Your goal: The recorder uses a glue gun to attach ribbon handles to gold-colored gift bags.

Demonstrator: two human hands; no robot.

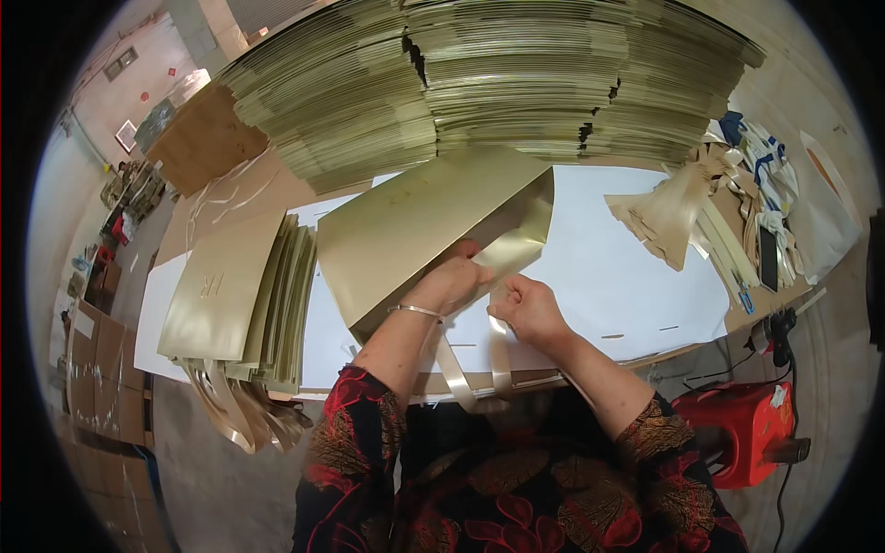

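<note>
A gold paper bag [415,221] lies opened out on white sheets in front of me, its mouth towards me. My left hand [460,280] reaches into the mouth, fingers at the edge of the near panel, partly hidden by the bag. My right hand [529,307] is closed on the gold ribbon handle [499,352] just outside that edge. The ribbon hangs in a loop over the table's front edge. To the left lies a pile of finished-looking flat gold bags [225,290] with ribbon handles [235,415] hanging off the table.
Tall stacks of flat gold bags [511,76] stand at the back. Gold ribbons [677,200], a blue-handled tool [745,298] and a dark phone-like object [768,257] lie at the right. A cardboard box [204,138] stands back left, a red plastic stool [743,432] at the lower right.
</note>
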